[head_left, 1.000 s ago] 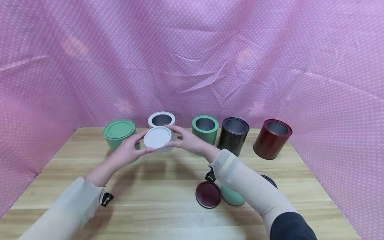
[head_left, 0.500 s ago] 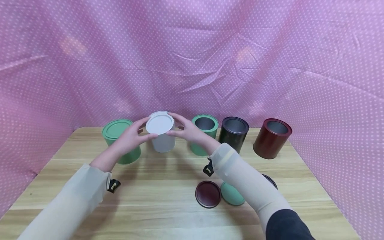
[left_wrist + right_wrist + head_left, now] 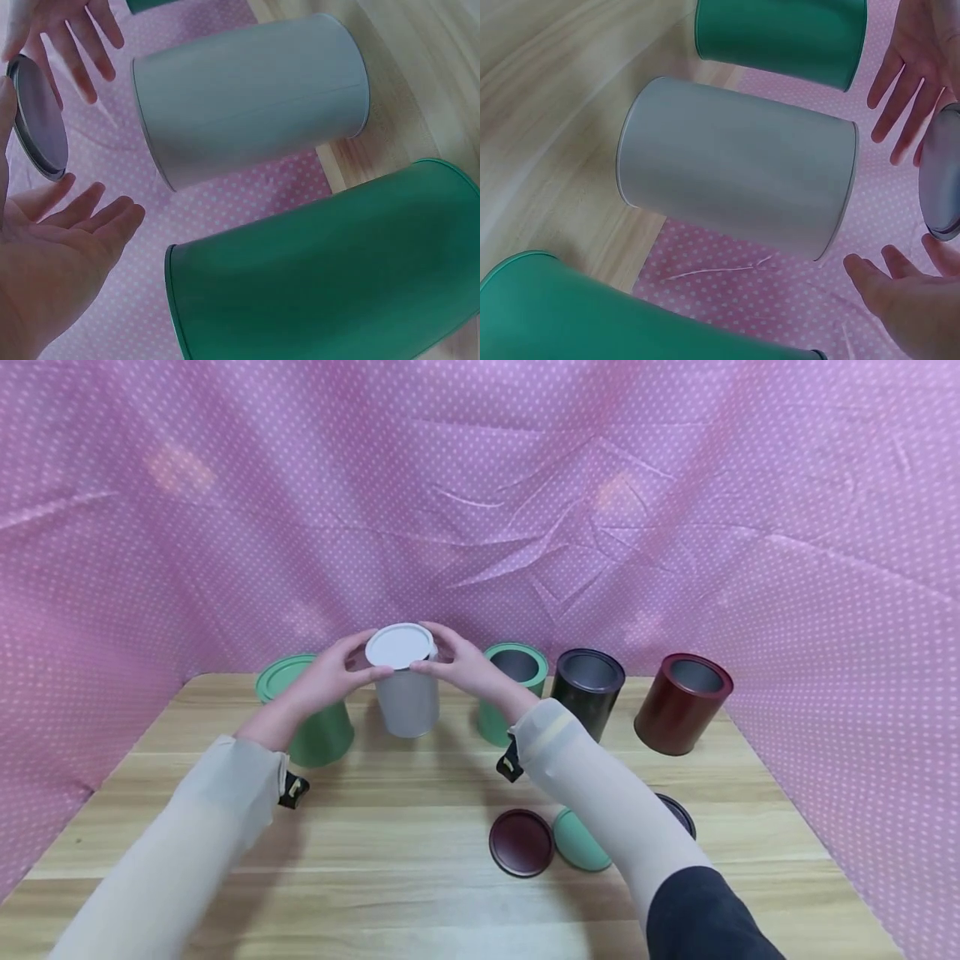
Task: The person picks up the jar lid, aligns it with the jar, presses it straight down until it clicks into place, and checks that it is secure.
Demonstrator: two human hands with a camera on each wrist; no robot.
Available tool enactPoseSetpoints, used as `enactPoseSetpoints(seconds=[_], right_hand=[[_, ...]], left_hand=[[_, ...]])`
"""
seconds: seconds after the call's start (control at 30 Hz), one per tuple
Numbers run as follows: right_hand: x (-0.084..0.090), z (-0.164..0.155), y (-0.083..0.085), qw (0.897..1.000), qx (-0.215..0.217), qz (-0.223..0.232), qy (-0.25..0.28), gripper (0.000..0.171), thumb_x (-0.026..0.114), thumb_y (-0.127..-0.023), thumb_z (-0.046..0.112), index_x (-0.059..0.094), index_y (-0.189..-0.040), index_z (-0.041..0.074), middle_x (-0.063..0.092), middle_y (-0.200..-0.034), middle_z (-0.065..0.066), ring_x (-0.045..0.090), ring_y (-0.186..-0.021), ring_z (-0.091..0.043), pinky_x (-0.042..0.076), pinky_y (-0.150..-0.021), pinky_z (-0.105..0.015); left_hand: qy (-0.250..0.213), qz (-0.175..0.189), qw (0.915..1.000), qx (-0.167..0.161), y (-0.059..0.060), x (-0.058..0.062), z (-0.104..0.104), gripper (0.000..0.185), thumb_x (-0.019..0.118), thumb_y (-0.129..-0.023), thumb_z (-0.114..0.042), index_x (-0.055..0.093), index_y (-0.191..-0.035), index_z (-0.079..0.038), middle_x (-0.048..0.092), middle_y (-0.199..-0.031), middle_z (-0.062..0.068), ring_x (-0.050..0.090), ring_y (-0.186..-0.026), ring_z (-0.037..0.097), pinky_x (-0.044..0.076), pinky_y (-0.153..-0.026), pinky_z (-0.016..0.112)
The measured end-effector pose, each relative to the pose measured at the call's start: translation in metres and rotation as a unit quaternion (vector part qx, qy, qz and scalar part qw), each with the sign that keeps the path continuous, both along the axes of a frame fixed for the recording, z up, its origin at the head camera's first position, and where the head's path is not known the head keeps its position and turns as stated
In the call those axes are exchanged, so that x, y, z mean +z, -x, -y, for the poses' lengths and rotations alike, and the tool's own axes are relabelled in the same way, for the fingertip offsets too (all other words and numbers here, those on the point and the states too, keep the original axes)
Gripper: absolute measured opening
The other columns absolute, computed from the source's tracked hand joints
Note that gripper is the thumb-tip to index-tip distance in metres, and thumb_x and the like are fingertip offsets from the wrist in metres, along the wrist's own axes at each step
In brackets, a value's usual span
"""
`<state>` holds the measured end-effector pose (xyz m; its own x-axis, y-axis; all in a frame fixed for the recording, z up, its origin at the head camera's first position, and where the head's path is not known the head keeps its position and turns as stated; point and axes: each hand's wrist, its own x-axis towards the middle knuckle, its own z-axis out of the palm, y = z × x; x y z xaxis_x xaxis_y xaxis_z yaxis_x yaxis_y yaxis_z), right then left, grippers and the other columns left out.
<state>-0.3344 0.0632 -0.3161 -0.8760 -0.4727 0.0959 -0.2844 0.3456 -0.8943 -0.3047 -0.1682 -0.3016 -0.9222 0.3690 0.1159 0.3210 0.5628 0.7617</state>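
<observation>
Raised since before, white lid [image 3: 400, 647] hovers above white can [image 3: 407, 700], pinched by both hands' fingers [image 3: 367, 674].

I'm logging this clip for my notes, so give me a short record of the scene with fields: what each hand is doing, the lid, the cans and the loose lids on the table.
left hand: fingertips hold the left edge of the round white metal lid
right hand: fingertips hold the lid's right edge
lid position: above the open white metal can, not seated; the wrist views show a gap
lidded can: green metal can, far left
open cans: green, black, dark red
loose lids: maroon, mint green, black, on the wooden table
</observation>
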Motion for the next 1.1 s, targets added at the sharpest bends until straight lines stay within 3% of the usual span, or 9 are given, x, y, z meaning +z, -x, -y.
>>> enactPoseSetpoints(seconds=[0.17,0.37,0.5,0.8,1.1], right_hand=[[0.001,0.003,0.006,1.0,-0.011,0.01,0.002,0.074,0.069,-0.089,0.037,0.03,-0.152,0.026,0.033,-0.157,-0.002,0.033,-0.143,-0.03,0.037,-0.112,-0.05],[0.0,0.008,0.014,0.998,-0.007,0.043,0.049,0.073,0.069,-0.09,0.032,0.03,-0.152,0.027,0.032,-0.157,-0.004,0.035,-0.142,-0.028,0.047,-0.103,-0.048],[-0.001,0.012,0.019,0.998,-0.013,0.052,0.043,0.072,0.068,-0.09,0.033,0.03,-0.151,0.031,0.036,-0.155,-0.005,0.042,-0.137,-0.029,0.049,-0.1,-0.049],[-0.002,0.01,0.027,0.998,-0.008,0.065,-0.013,0.074,0.066,-0.091,0.036,0.026,-0.153,0.034,0.023,-0.16,-0.004,0.039,-0.139,-0.034,0.049,-0.1,-0.049],[-0.005,0.007,0.032,0.994,0.005,0.105,0.014,0.071,0.064,-0.093,0.034,0.025,-0.153,0.033,0.025,-0.16,-0.009,0.035,-0.142,-0.032,0.043,-0.106,-0.052]], left_hand=[[-0.017,0.013,0.9998,-0.003,0.007,-0.001,0.001,0.077,0.062,-0.095,-0.032,0.021,-0.153,-0.003,0.032,-0.153,0.023,0.033,-0.141,0.04,0.032,-0.114,0.051],[-0.019,0.038,0.9989,0.018,0.013,-0.001,0.001,0.085,0.059,-0.096,-0.037,0.007,-0.155,-0.004,0.02,-0.158,0.024,0.027,-0.143,0.041,0.032,-0.114,0.052],[-0.033,0.043,0.998,0.031,0.016,-0.003,0.0,0.085,0.059,-0.096,-0.035,0.007,-0.156,-0.005,0.019,-0.158,0.024,0.025,-0.144,0.04,0.032,-0.114,0.052],[-0.003,0.036,0.9979,0.053,0.024,-0.01,-0.001,0.087,0.062,-0.094,-0.037,0.01,-0.155,-0.004,0.019,-0.158,0.024,0.025,-0.144,0.041,0.029,-0.115,0.053],[0.021,0.041,0.9968,0.065,0.029,-0.012,-0.006,0.087,0.058,-0.095,-0.045,0.009,-0.156,-0.006,0.019,-0.158,0.023,0.023,-0.144,0.042,0.028,-0.115,0.055]])
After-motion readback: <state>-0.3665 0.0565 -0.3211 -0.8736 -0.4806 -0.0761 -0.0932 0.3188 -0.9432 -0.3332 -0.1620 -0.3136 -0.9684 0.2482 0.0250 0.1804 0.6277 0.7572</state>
